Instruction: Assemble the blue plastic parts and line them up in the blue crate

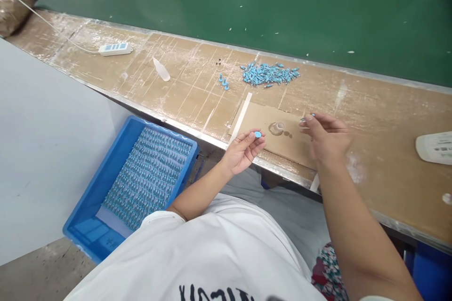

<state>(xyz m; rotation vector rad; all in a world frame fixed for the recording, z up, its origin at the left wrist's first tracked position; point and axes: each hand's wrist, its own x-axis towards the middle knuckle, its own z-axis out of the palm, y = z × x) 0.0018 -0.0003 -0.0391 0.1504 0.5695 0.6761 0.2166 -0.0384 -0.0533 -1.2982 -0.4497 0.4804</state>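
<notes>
The left hand pinches 1 blue disc, the right hand 1 slim blue piece, near the cardboard. Rows in the bin look done; a loose pile remains.

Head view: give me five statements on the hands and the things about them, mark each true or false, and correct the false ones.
1. The left hand holds a small blue piece. True.
2. The right hand is empty. False: it pinches a small slender part.
3. The pile of blue parts lies on the brown bench. True.
4. The blue crate stands on the bench. False: it is below the bench's near edge, at the person's left.
5. A power strip lies on the bench. True.
</notes>
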